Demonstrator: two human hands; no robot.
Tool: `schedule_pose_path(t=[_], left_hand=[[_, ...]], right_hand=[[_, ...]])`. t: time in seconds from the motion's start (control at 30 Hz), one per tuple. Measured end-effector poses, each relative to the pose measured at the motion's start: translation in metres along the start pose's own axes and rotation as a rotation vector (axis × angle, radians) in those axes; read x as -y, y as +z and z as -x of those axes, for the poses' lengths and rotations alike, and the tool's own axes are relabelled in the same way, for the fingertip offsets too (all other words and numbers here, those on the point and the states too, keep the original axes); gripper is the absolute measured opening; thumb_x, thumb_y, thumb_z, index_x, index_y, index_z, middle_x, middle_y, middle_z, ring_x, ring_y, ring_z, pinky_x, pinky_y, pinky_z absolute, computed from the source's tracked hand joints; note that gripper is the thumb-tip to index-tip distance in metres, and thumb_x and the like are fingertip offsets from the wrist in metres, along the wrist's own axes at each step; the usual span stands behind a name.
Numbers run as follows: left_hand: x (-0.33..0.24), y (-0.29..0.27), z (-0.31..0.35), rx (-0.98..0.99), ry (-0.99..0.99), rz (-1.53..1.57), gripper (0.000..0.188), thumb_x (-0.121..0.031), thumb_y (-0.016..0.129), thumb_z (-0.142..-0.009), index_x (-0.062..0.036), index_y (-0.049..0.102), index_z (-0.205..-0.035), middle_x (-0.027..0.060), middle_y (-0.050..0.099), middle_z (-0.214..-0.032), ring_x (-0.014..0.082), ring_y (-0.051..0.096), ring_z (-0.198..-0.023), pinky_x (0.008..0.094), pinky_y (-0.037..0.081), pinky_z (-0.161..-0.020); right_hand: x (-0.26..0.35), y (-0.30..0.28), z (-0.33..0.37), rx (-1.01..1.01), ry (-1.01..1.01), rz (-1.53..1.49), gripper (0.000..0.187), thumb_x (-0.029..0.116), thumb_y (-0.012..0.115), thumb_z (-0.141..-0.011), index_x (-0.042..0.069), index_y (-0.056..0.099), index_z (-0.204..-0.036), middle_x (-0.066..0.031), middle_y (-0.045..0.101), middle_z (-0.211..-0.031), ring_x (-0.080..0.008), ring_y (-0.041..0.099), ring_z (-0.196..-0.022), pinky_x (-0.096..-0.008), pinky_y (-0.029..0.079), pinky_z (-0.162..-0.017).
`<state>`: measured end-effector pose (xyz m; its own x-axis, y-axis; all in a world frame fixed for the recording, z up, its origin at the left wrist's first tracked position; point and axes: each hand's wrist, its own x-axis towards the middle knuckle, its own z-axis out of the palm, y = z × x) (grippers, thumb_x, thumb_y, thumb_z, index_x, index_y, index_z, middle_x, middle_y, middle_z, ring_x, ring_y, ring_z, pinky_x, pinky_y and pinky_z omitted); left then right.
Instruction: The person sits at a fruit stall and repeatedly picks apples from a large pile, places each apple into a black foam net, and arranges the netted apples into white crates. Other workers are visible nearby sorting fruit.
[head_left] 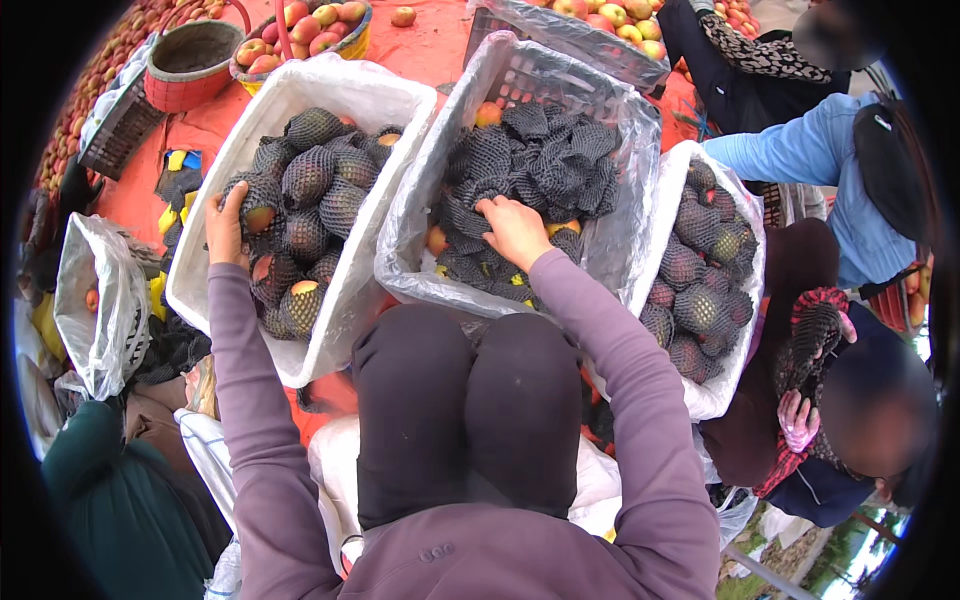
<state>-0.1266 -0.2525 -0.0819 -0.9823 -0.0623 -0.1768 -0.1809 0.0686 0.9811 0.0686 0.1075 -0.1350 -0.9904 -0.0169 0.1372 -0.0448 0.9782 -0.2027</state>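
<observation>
Across an orange-red sheet [410, 50], netted apples fill the crates

Bare sheeting shows between crates, baskets and seated people. Over the left-hand white crate [350, 90], the left hand [226, 230] bends against a netted apple [262, 198] just inside the rim; I cannot tell whether it grasps it. Within the film-lined middle crate [625, 170], the right hand [515, 232] has its fingertips on dark netting [465, 215]; how firmly that grip closes is hidden. Another white crate [715, 400] of netted apples stands to the right. Loose apples [70, 170] cover the upper left, near a red basket [190, 88]. At the right, a co-worker's light-blue sleeve [780, 140] reaches in; greenery [835, 555] shows at the lower right.
</observation>
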Motion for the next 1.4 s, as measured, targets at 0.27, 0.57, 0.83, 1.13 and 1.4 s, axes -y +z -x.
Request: schedule_pose_path(t=[0.27,0.57,0.83,1.13,1.4], left_hand=[[-0.025,0.089,0.054,0.276,0.483,-0.392,0.044,-0.018,0.063,-0.079,-0.0031,0.048,-0.118,0.0085,0.054,-0.094,0.0121,0.054,-0.075,0.0261,0.047,-0.067],[-0.096,0.235,0.168,0.96,0.021,0.332,0.037,-0.018,0.067,-0.079,-0.0056,0.052,-0.111,0.0012,0.055,-0.095,0.0093,0.053,-0.088,0.0209,0.043,-0.074],[-0.101,0.242,0.184,0.545,0.154,0.348,0.036,0.011,0.058,-0.067,-0.0025,0.057,-0.101,0.0008,0.055,-0.078,0.008,0.054,-0.07,0.0188,0.043,-0.058],[-0.108,0.272,0.222,0.453,0.92,-0.23,0.052,0.012,0.055,-0.057,-0.0069,0.051,-0.105,0.0114,0.046,-0.088,0.0293,0.052,-0.076,0.0379,0.045,-0.067],[-0.097,0.267,0.22,0.493,0.985,-0.291,0.058,0.012,0.052,-0.057,-0.0068,0.046,-0.112,0.0106,0.046,-0.086,0.0265,0.052,-0.075,0.036,0.044,-0.066]], right_hand=[[-0.021,-0.033,-0.015,0.035,0.317,-0.423,0.031,0.024,0.062,-0.07,-0.004,0.06,-0.081,-0.0168,0.056,-0.077,-0.0301,0.058,-0.077,-0.0371,0.045,-0.071],[0.006,-0.19,0.006,-0.069,0.131,-1.453,0.016,0.009,0.064,-0.081,0.002,0.058,-0.094,-0.0021,0.062,-0.088,-0.0083,0.059,-0.079,-0.0225,0.048,-0.07],[0.008,-0.205,0.025,-0.655,-0.036,-0.665,0.031,-0.009,0.054,-0.072,0.009,0.057,-0.096,-0.001,0.049,-0.099,-0.0055,0.05,-0.06,-0.0216,0.045,-0.055],[-0.011,-0.201,0.038,0.083,0.303,-1.021,0.015,0.007,0.048,-0.081,0.0,0.05,-0.094,-0.0094,0.054,-0.063,-0.0169,0.049,-0.042,-0.0291,0.042,-0.039],[-0.018,-0.203,0.018,-0.052,0.457,-2.029,0.007,0.008,0.052,-0.086,0.009,0.049,-0.092,-0.0052,0.057,-0.087,-0.0144,0.054,-0.08,-0.0282,0.045,-0.07]])
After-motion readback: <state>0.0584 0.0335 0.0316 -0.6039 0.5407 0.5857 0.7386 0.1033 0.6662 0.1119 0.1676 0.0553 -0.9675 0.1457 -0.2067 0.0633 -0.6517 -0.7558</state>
